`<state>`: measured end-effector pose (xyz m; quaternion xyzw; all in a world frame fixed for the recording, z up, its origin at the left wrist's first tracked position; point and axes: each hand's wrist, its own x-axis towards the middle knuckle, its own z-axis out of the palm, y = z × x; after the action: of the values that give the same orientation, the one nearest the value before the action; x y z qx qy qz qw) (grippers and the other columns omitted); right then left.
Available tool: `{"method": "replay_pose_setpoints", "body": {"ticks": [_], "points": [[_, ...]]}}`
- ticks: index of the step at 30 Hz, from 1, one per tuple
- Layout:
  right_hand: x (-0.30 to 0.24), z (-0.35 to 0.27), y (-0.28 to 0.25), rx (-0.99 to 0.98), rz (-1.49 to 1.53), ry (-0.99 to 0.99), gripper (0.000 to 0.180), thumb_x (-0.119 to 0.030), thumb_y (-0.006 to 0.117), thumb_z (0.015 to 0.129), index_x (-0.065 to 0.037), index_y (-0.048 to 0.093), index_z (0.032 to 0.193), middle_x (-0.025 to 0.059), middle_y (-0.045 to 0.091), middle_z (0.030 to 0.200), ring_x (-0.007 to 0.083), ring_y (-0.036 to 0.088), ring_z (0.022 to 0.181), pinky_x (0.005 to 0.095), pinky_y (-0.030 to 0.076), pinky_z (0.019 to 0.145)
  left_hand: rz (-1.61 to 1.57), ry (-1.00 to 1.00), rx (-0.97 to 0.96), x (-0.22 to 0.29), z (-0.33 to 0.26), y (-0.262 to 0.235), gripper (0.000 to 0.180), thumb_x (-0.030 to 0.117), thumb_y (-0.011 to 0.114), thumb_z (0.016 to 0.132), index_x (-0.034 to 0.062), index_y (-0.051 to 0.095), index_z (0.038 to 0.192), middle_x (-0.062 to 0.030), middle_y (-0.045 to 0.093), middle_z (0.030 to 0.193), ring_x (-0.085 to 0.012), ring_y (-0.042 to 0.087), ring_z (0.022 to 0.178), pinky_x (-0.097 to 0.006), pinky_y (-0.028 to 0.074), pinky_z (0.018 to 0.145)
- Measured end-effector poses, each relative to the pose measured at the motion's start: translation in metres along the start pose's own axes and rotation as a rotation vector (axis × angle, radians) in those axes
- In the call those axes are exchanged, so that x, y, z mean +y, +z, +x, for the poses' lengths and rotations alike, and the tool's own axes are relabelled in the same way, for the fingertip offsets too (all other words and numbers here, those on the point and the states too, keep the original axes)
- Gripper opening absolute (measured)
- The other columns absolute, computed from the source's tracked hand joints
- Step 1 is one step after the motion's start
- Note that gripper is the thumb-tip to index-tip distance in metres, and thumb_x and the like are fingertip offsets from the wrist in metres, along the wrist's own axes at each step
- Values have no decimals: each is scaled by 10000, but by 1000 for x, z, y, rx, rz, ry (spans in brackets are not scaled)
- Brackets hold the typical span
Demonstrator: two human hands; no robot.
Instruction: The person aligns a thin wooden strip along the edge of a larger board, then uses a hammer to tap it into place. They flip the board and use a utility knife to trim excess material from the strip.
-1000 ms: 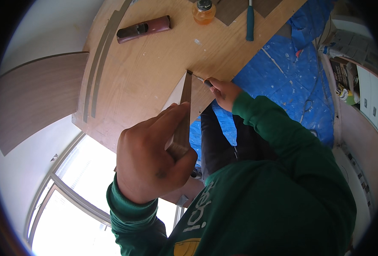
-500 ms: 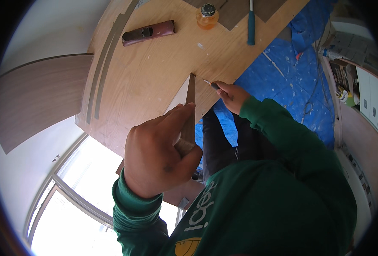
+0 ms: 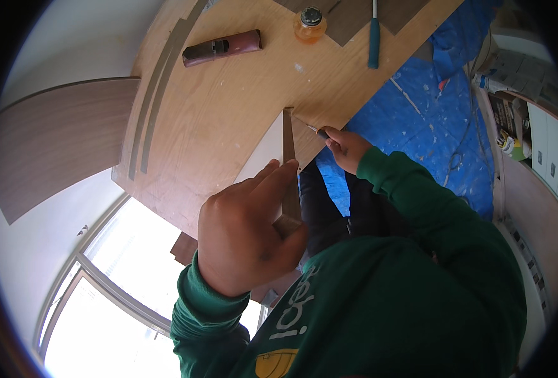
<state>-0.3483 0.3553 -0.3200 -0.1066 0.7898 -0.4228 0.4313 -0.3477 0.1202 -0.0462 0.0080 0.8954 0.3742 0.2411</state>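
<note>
My left hand (image 3: pixel 248 230) grips the near end of a piece of wooden board (image 3: pixel 289 142), thumb on one side and fingers on the other. The board stands with its narrow brown edge facing up and one pale face showing; its far end is over the wooden worktop (image 3: pixel 228 120). In my right hand (image 3: pixel 352 152) is a small tool with a dark handle and a thin pointed metal end (image 3: pixel 311 127), like a slim screwdriver or awl. Its tip points at the board's far end, a small gap to the right of it.
Farther off on the worktop lie a reddish hand plane (image 3: pixel 222 48), a jar of orange liquid (image 3: pixel 310 26) and a teal-handled tool (image 3: pixel 374 44). Long thin strips (image 3: pixel 150 116) run along its left side. A blue tarp (image 3: pixel 405 120) covers the floor at right.
My left hand and the board have shifted slightly right and nearer me. The right hand's tool has moved a little, its tip still beside the board's far end.
</note>
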Motion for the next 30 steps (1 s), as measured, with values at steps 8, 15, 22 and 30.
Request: {"method": "replay_pose_setpoints", "body": {"ticks": [8, 15, 22, 30], "points": [[-2, 9, -13, 327, -214, -279, 384, -152, 588, 1072, -26, 540, 1431, 186, 652, 988, 362, 651, 912, 468, 522, 805, 72, 59, 33, 2, -2, 10, 635, -3, 694, 669, -15, 725, 1303, -243, 763, 884, -363, 788, 751, -403, 615, 719], [-29, 101, -33, 534, -838, -377, 405, -280, 725, 977, -66, 609, 1302, 92, 622, 1156, 295, 611, 1096, 476, 495, 895, 74, -7, -42, 2, -2, -2, 592, 53, 713, 701, -5, 726, 1291, -232, 750, 846, -341, 762, 698, -402, 599, 680], [-27, 113, -19, 803, -756, -636, 466, -195, 757, 903, -74, 621, 1332, 68, 595, 1179, 278, 574, 1150, 468, 447, 964, 41, -43, -55, -5, 5, -17, 576, 20, 684, 744, -42, 714, 1316, -259, 776, 913, -301, 787, 738, -387, 615, 752], [-5, 98, 31, 475, -675, -643, 287, -120, 729, 820, -106, 720, 1107, 64, 641, 1090, 302, 603, 1067, 465, 482, 940, 21, -60, -52, -8, 9, -31, 539, 81, 690, 758, -65, 723, 1276, -283, 774, 946, -337, 786, 804, -394, 603, 864]]}}
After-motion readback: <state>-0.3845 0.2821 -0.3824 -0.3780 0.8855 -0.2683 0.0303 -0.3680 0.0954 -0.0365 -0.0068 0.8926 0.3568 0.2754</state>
